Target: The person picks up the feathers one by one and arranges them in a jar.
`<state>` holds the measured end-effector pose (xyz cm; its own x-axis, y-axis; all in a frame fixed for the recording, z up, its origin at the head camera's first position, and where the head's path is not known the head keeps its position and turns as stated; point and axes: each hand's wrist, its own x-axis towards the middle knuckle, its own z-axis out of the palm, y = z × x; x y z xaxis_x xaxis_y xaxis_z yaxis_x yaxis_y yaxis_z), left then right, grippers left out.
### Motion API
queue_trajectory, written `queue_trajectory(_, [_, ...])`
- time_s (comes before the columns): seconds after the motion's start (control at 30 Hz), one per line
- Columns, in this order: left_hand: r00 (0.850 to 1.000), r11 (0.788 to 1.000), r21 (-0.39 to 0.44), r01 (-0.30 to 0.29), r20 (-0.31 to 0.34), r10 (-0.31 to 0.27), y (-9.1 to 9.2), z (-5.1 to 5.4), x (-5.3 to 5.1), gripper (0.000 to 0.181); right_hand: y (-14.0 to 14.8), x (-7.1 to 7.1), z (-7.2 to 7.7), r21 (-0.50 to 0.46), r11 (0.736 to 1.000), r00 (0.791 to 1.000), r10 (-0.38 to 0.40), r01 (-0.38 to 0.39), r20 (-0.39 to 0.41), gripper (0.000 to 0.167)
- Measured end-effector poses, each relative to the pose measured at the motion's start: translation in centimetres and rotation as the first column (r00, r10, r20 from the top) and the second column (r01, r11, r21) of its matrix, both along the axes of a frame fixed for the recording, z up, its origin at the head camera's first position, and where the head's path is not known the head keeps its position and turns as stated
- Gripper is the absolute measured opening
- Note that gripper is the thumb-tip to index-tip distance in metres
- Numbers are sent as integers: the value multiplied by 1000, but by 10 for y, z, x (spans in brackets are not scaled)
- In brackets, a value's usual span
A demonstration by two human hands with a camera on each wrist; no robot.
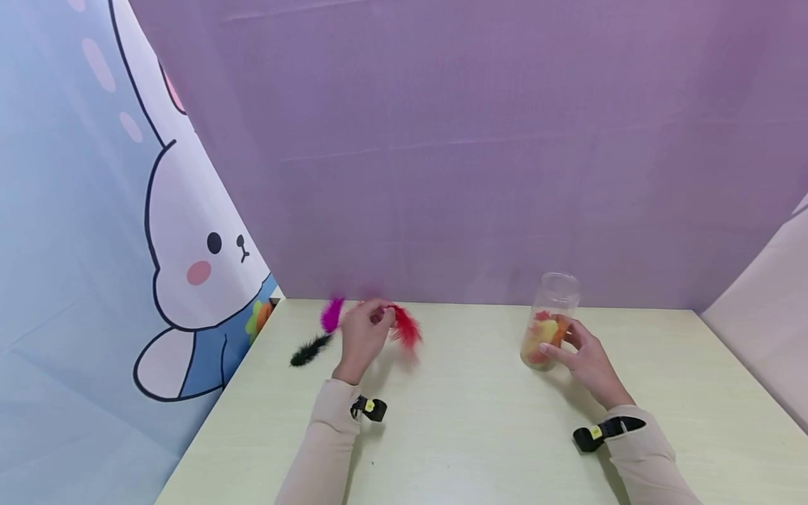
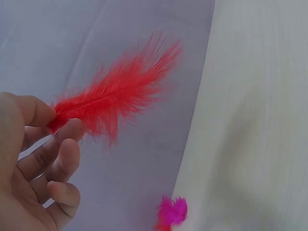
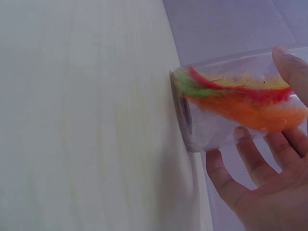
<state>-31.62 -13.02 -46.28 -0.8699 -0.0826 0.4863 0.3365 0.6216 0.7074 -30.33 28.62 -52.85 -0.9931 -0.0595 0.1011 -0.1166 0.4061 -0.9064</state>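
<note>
My left hand (image 1: 365, 335) pinches a red feather (image 1: 406, 328) by its quill end, above the table. In the left wrist view the feather (image 2: 115, 94) points up and away from the thumb and fingertips. My right hand (image 1: 588, 358) grips a clear glass jar (image 1: 560, 289) that stands upright on the table. Several feathers lie inside it; the right wrist view shows an orange feather (image 3: 240, 111), a green feather (image 3: 195, 86) and some red and yellow ones. Just left of my left hand lie a magenta feather (image 1: 331, 315) and a black feather (image 1: 310, 350).
The pale wooden table (image 1: 467, 414) spreads out under both arms. Behind it hangs a purple cloth (image 1: 480, 154). On the left is a blue curtain (image 1: 63, 294) with a rabbit print. Each wrist wears a black strap with a small camera.
</note>
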Motion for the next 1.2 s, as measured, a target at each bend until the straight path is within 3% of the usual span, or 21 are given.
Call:
queue_trajectory(0.4, [998, 998, 15, 56, -20, -56, 15, 4, 9, 11, -2, 3, 0, -6, 1000, 1000, -4, 4, 13, 86])
queue_trajectory(0.63, [993, 987, 102, 120, -13, -119, 22, 5, 14, 11, -2, 2, -3, -1, 1000, 1000, -6, 6, 20, 84])
queue_trajectory(0.9, [988, 969, 195, 152, 7, -156, 29, 6, 16, 9, -3, 6, 0, -7, 1000, 1000, -7, 7, 16, 84])
queue_trajectory(1.2, [987, 970, 190, 155, 10, -159, 33, 11, 20, 10, -3, 9, -1, -17, 1000, 1000, -6, 6, 7, 83])
